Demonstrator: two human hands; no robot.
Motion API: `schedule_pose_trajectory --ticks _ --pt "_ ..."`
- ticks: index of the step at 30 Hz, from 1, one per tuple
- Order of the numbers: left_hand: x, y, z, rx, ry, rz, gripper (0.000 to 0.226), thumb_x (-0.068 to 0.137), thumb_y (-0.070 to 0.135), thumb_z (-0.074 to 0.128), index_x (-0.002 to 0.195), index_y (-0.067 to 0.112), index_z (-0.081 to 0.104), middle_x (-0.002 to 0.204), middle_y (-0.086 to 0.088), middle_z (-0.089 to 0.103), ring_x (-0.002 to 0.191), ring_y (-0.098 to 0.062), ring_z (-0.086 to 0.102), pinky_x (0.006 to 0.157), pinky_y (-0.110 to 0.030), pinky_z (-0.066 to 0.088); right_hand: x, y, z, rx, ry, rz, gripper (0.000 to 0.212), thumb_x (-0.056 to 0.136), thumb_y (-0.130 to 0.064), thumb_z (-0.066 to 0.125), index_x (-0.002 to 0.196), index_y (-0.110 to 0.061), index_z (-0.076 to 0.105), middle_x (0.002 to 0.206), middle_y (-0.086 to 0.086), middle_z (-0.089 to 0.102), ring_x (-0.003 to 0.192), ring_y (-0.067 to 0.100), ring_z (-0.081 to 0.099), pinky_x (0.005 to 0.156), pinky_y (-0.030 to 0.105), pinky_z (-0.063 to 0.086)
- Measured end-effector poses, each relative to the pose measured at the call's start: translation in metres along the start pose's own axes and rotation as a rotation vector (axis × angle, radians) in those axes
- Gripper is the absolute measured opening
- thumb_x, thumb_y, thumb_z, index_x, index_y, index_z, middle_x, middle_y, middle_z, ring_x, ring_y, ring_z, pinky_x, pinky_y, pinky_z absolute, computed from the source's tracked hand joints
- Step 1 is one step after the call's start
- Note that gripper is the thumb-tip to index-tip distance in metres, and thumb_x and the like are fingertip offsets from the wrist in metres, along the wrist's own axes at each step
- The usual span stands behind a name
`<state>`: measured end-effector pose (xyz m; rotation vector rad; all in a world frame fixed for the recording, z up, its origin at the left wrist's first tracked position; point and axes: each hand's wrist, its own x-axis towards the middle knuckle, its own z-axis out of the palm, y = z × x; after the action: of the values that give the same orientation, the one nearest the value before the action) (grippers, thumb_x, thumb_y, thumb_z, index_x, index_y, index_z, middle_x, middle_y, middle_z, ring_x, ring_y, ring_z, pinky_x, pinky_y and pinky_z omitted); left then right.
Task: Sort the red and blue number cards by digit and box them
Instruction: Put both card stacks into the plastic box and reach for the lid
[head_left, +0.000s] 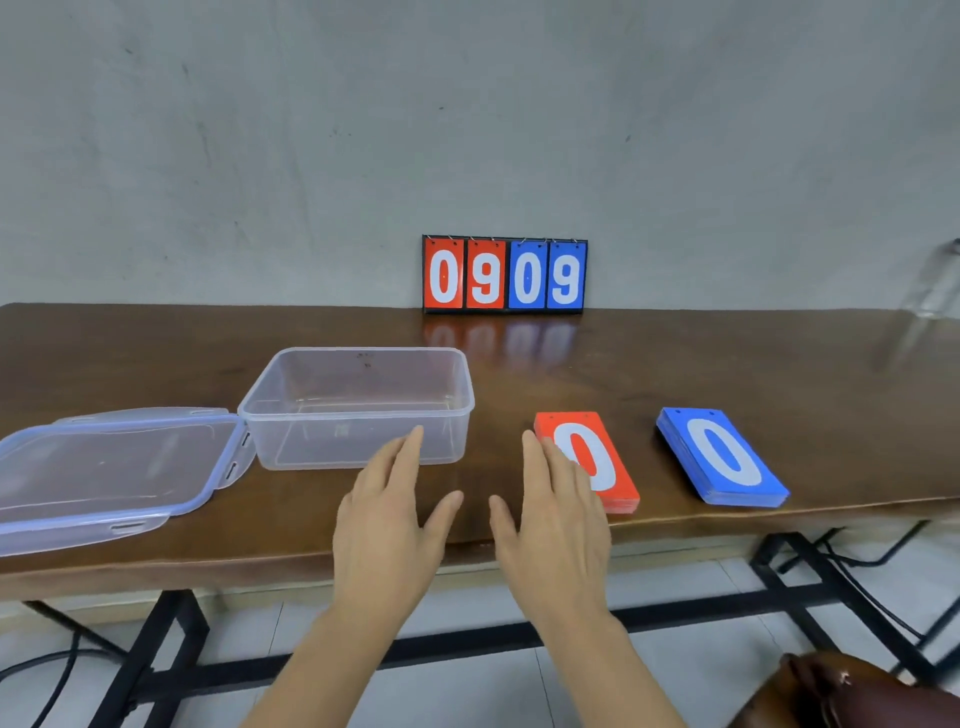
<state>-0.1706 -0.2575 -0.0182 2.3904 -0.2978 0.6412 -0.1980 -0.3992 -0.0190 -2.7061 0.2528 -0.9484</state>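
Observation:
A stack of red number cards (605, 470) lies on the wooden table (675, 364), a white 0 on top. To its right sits a stack of blue cards (724, 457), also showing 0. A clear plastic box (358, 405) stands open and empty to the left. My left hand (387, 525) hovers flat in front of the box, fingers straight, holding nothing. My right hand (553, 519) is held flat too, its fingers covering the left edge of the red stack; whether it touches the cards I cannot tell.
The box's clear lid (104, 473) lies on the table to the left of the box. A scoreboard stand (504, 274) reading 0909 in red and blue leans at the wall. A brown bag (852, 696) sits at the bottom right, below the table's front edge.

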Motion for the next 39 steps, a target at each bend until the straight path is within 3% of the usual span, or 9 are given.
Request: schedule_pose_trajectory --ticks 5,8,12,15,18,25,32,35,39 --pt "0.023 0.056 0.034 -0.062 -0.109 0.08 0.068 0.09 0.047 0.058 0.148 0.026 0.031 0.148 0.005 0.04 0.132 -0.014 0.043 0.103 -0.034 0.043 0.026 0.054 -0.017 -0.004 0.034 0.105 0.071 0.077 -0.038 0.075 0.137 -0.012 0.047 0.129 0.007 0.058 0.11 0.026 0.058 0.08 0.037 0.055" --pt "0.034 0.078 0.059 -0.091 -0.214 0.024 0.065 0.092 0.05 0.052 0.148 0.026 0.031 0.149 0.007 0.038 0.134 -0.01 0.038 0.106 -0.028 0.037 0.04 0.078 -0.019 0.047 -0.054 0.242 0.069 0.091 -0.05 0.052 0.148 -0.019 0.029 0.145 -0.001 0.042 0.13 0.018 0.041 0.099 0.031 0.042" --pt "0.045 0.089 0.091 0.009 -0.324 -0.086 0.059 0.09 0.06 0.047 0.138 0.026 0.043 0.131 0.008 0.056 0.12 -0.015 0.05 0.097 -0.032 0.043 0.061 0.095 -0.013 0.137 -0.26 0.43 0.07 0.092 -0.053 0.05 0.148 -0.017 0.028 0.138 0.001 0.049 0.129 0.019 0.041 0.096 0.032 0.044" --pt "0.047 0.089 0.103 -0.026 -0.308 -0.109 0.04 0.09 0.053 0.051 0.12 0.027 0.056 0.114 0.009 0.066 0.107 -0.018 0.054 0.09 -0.035 0.047 0.066 0.094 -0.001 0.184 -0.31 0.424 0.049 0.095 -0.042 0.051 0.135 -0.016 0.044 0.124 0.001 0.059 0.118 0.019 0.045 0.091 0.032 0.048" --pt "0.049 0.089 0.102 -0.136 -0.349 -0.151 0.041 0.088 0.045 0.06 0.125 0.027 0.059 0.116 0.009 0.067 0.104 -0.016 0.059 0.09 -0.037 0.051 0.062 0.092 0.005 0.18 -0.267 0.396 0.028 0.094 -0.036 0.05 0.116 -0.017 0.054 0.107 -0.001 0.064 0.1 0.018 0.043 0.082 0.034 0.047" --pt "0.038 0.083 0.087 -0.217 -0.42 -0.206 0.024 0.084 0.028 0.067 0.107 0.021 0.067 0.099 0.005 0.07 0.09 -0.019 0.063 0.082 -0.036 0.052 0.023 0.073 -0.001 0.212 -0.141 0.404 0.015 0.093 -0.033 0.051 0.092 -0.018 0.05 0.091 -0.004 0.063 0.086 0.019 0.039 0.075 0.034 0.045" --pt "0.028 0.077 0.07 -0.261 -0.537 -0.256 0.044 0.08 0.03 0.07 0.122 0.023 0.059 0.116 0.001 0.064 0.1 -0.02 0.064 0.091 -0.041 0.053 -0.008 0.055 0.004 0.308 -0.051 0.462 0.023 0.094 -0.032 0.052 0.113 -0.02 0.054 0.107 -0.013 0.061 0.102 0.012 0.039 0.071 0.027 0.047" --pt "0.018 0.075 0.065 -0.309 -0.502 -0.296 0.049 0.074 0.028 0.069 0.121 0.026 0.057 0.116 0.0 0.061 0.097 -0.02 0.064 0.089 -0.042 0.054 -0.021 0.058 0.007 0.425 -0.033 0.432 0.039 0.095 -0.033 0.056 0.131 -0.022 0.049 0.124 -0.014 0.057 0.116 0.009 0.041 0.086 0.027 0.052" --pt "0.012 0.074 0.059 -0.503 -0.458 -0.443 0.033 0.08 0.003 0.065 0.107 0.021 0.06 0.111 -0.002 0.066 0.095 -0.02 0.066 0.085 -0.039 0.057 -0.036 0.057 0.005 0.584 -0.026 0.422 0.059 0.093 -0.03 0.06 0.146 -0.024 0.035 0.137 -0.013 0.045 0.128 0.008 0.038 0.097 0.023 0.041"
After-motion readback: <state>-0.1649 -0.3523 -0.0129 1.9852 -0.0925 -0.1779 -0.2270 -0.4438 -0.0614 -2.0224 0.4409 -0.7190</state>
